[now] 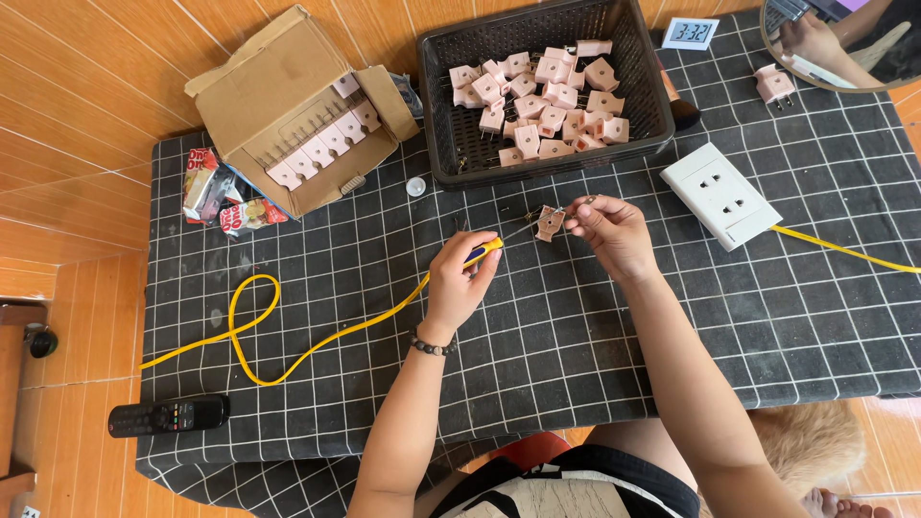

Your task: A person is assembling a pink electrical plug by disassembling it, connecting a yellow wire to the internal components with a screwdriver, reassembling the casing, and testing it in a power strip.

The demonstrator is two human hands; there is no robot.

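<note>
My left hand (459, 278) grips a screwdriver (485, 249) with a yellow and blue handle, its thin shaft pointing right toward a small pink plug (549, 223). My right hand (608, 230) pinches that plug from the right, holding it just above the black checked cloth (576, 326). A yellow cable (288, 345) runs from under my left hand and loops away to the left over the cloth.
A black basket (441, 86) holds several pink plugs. An open cardboard box (288, 105) with more plugs sits at the back left. A white wall socket (720, 195) with a yellow cord, a small clock (689, 33), a round mirror (844, 43) and a remote (168, 414) lie around.
</note>
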